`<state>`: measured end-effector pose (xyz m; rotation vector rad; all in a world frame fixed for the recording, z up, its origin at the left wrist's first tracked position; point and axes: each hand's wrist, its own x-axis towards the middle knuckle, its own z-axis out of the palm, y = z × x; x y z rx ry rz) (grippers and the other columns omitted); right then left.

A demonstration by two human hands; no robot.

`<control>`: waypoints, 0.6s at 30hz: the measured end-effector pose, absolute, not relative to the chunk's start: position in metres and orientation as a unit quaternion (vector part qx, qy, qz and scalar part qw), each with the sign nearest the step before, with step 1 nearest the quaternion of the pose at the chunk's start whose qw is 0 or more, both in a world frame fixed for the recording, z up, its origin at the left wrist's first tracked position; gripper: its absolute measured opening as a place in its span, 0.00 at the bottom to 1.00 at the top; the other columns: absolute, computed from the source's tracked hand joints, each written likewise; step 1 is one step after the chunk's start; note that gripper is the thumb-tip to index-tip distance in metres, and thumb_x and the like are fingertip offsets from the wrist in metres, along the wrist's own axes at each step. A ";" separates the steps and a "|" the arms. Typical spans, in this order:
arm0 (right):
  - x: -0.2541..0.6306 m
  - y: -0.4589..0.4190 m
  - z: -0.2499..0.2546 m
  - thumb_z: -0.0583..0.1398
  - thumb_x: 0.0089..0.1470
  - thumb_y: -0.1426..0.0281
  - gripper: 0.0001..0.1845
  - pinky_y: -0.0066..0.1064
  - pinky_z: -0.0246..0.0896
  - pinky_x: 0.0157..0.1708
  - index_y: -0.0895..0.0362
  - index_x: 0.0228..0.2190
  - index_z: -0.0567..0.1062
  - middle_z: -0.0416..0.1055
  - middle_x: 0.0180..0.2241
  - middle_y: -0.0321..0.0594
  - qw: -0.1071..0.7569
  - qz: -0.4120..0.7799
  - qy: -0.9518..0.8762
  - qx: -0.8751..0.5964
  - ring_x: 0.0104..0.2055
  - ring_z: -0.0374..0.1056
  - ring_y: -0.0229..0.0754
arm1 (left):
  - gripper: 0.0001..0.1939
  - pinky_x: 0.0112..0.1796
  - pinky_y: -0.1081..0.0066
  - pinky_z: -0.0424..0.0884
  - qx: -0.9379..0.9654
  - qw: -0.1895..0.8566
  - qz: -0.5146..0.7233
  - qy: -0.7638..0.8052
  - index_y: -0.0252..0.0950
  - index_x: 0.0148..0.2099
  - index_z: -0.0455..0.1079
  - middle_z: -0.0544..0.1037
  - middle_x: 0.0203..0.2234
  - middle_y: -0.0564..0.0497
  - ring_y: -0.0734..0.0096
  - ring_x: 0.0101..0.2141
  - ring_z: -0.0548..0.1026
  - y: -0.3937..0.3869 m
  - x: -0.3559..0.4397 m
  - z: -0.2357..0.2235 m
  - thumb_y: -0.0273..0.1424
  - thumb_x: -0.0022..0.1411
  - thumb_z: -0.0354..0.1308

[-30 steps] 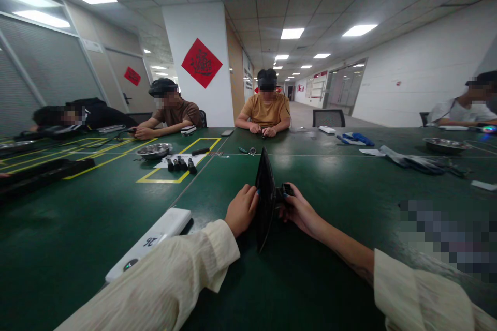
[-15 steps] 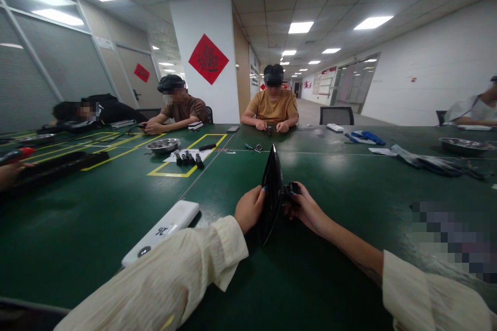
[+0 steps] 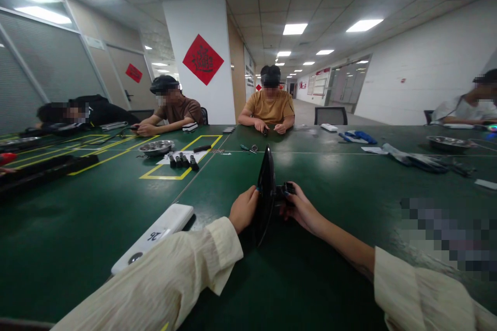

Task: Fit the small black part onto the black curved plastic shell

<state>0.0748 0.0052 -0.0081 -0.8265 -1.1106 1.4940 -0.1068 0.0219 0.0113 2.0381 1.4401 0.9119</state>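
Your left hand (image 3: 244, 209) grips one face of the thin black panel (image 3: 266, 196), and your right hand (image 3: 305, 211) grips the dark part behind it. The panel is upright above the green table (image 3: 326, 279), maybe so you can reach both sides. The white case (image 3: 155, 238) lies near your left arm.

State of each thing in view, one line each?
Panel: upright, roughly edge-on to the camera
Left hand: fingers against panel's left face; grip unclear
Right hand: holding the black mount at panel's right side
White case: flat, partly behind sleeve
Left bowl: upright, uncovered
Right bowl: upright, uncovered
Blue gloves: crumpled on the table
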 end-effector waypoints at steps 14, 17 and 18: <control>0.075 0.007 -0.008 0.57 0.47 0.63 0.27 0.26 0.57 0.18 0.51 0.47 0.52 0.68 0.23 0.31 0.527 0.626 -0.469 -0.333 0.21 0.66 0.37 | 0.20 0.39 0.67 0.67 0.722 0.306 0.369 0.500 0.35 0.34 0.70 0.76 0.30 0.49 0.63 0.36 0.72 0.025 -0.110 0.010 0.43 0.59 0.43; 0.076 0.007 -0.007 0.58 0.47 0.63 0.27 0.25 0.57 0.18 0.51 0.46 0.52 0.67 0.23 0.30 0.525 0.628 -0.474 -0.324 0.21 0.67 0.37 | 0.21 0.39 0.67 0.67 0.720 0.315 0.368 0.497 0.34 0.35 0.70 0.76 0.30 0.48 0.62 0.36 0.72 0.026 -0.110 0.009 0.44 0.59 0.43; 0.076 0.007 -0.007 0.58 0.47 0.63 0.27 0.25 0.57 0.18 0.50 0.46 0.52 0.67 0.24 0.30 0.525 0.628 -0.477 -0.321 0.21 0.67 0.37 | 0.22 0.39 0.67 0.67 0.718 0.320 0.367 0.497 0.34 0.35 0.70 0.77 0.30 0.48 0.62 0.36 0.72 0.026 -0.110 0.009 0.44 0.59 0.42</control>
